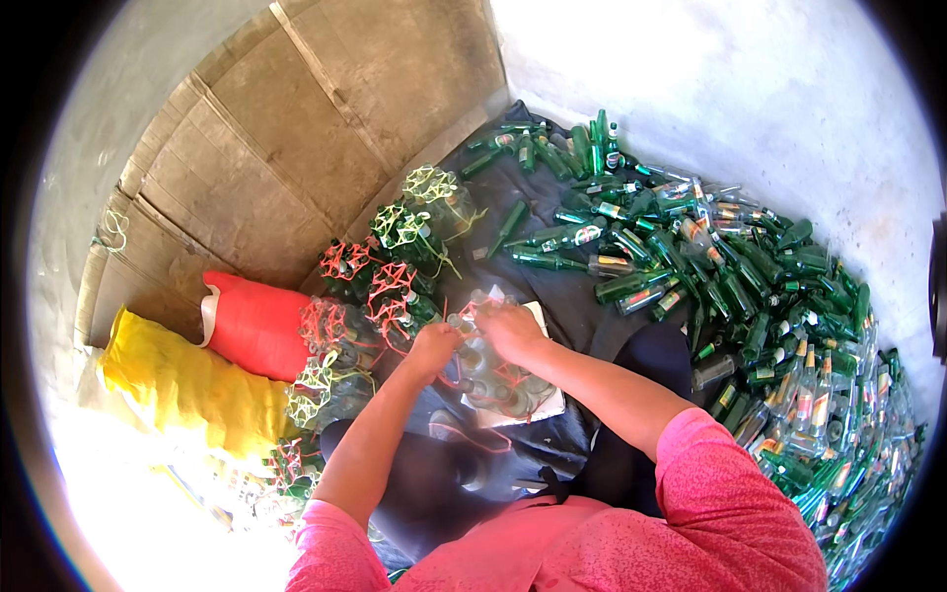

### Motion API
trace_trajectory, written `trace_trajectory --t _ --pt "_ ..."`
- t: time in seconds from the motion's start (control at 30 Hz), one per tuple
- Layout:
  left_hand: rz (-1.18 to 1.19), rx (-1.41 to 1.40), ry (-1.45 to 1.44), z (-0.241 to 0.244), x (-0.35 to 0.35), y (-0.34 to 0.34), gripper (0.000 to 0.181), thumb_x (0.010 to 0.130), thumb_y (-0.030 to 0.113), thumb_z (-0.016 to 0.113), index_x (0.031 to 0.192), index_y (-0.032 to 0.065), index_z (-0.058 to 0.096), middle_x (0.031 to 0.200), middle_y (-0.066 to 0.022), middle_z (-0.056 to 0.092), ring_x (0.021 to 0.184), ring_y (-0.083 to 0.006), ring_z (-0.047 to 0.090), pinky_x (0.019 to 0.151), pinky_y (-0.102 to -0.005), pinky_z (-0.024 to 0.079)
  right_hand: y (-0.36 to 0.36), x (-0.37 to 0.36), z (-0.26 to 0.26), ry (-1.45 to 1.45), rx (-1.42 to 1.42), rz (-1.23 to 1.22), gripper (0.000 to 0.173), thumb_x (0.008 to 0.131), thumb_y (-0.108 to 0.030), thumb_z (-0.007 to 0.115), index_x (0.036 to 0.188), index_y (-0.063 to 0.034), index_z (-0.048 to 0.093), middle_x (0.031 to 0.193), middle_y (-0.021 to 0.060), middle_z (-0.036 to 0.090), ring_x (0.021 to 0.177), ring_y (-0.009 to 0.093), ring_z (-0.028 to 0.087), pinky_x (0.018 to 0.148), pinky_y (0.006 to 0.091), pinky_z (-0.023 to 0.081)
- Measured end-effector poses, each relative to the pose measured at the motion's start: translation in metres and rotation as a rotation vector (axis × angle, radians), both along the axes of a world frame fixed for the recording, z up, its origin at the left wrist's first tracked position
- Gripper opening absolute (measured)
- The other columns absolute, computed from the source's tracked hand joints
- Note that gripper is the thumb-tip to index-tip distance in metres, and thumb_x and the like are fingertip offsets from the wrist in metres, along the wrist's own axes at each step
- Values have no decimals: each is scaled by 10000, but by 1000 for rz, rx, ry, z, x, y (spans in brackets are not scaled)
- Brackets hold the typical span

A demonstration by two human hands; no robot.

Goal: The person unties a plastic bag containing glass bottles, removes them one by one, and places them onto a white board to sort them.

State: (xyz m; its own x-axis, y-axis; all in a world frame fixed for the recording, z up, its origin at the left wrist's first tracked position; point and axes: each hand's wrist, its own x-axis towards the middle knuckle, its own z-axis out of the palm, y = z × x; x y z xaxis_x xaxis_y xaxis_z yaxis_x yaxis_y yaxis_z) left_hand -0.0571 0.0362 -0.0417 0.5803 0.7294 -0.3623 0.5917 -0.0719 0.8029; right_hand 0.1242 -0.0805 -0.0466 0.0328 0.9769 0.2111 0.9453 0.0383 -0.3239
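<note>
A bundle of clear glass bottles stands before me on a white board, with red plastic twine laced around it. My left hand is at the bundle's left edge, fingers pinched on a strand of the twine. Over the bottle necks at the far side, my right hand is curled; its fingertips are hidden, so what it grips cannot be told. A loose tail of twine loops down on the near side. The bundle sits between my legs.
Green bottles and clear bottles are heaped along the right wall. Several bundles bound in red or pale green twine line the left. Beyond them lie a red sack, a yellow sack and brown cardboard covering the wall.
</note>
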Motion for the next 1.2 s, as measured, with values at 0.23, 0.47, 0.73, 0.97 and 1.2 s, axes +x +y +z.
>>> trace_trajectory --t 0.23,0.47,0.73,0.97,1.2 --pt "-295 588 286 -1 24 -37 250 916 184 557 950 -3 721 967 -233 741 893 -426 716 796 -524 560 1 0 -1 -8 53 39 158 895 -124 583 1010 -41 655 1017 177 699 966 368 713 795 490 577" --pt "-555 694 593 34 14 -70 207 910 163 536 985 76 708 983 -205 741 942 -412 722 815 -524 578 8 -8 9 -15 -29 6 168 894 -152 603 1016 -47 649 990 165 707 906 362 724 746 492 580" --pt "-647 647 514 58 -16 -60 271 918 170 533 1079 124 747 1023 -152 749 969 -377 709 830 -510 559 11 1 -13 15 -5 -22 179 951 -190 545 1060 -112 663 963 126 713 887 337 723 723 480 565" --pt "-535 628 438 54 -41 -45 262 907 218 593 1128 177 728 1020 -127 749 979 -375 713 845 -503 563 11 3 -14 72 4 -27 193 978 -233 512 1077 -142 650 1036 127 705 952 355 707 768 495 547" --pt "-443 575 357 26 -57 -39 231 918 226 604 1067 167 770 1011 -119 754 1001 -345 715 877 -454 563 6 1 -12 98 -11 -20 162 965 -255 557 1067 -161 638 1018 126 703 930 360 703 738 509 531"
